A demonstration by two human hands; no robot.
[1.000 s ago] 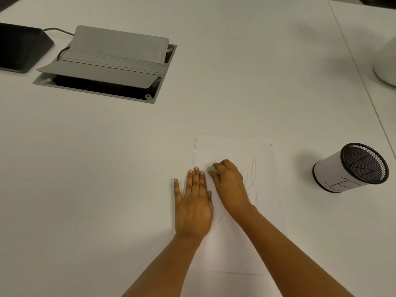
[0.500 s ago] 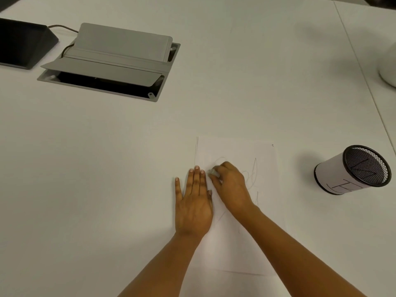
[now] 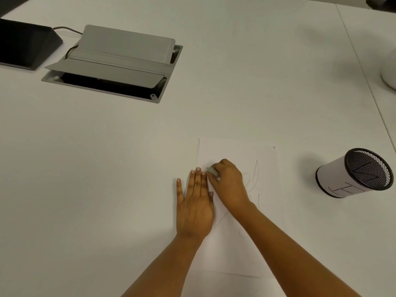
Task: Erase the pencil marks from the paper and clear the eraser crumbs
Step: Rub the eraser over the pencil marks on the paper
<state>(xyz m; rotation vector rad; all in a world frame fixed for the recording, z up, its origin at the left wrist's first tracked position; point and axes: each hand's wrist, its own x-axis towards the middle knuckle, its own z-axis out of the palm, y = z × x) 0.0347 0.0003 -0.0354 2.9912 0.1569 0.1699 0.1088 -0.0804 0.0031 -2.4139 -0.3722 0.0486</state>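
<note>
A white sheet of paper (image 3: 235,151) lies on the white table (image 3: 107,168), with faint pencil scribbles (image 3: 254,176) on its middle and right. My left hand (image 3: 195,204) lies flat with straight fingers on the paper's left edge. My right hand (image 3: 229,183) pinches a small pale eraser (image 3: 212,170) against the paper, just right of my left fingertips. Crumbs are too small to make out.
A black mesh pen cup (image 3: 353,172) wrapped in white paper lies tilted to the right of the sheet. A grey open cable box (image 3: 115,65) is set into the table at the back left, beside a black device (image 3: 25,46). A white rounded object (image 3: 389,76) sits at the right edge.
My right hand with the eraser has shifted slightly back and forth near the left fingertips. The left hand has stayed flat in place.
</note>
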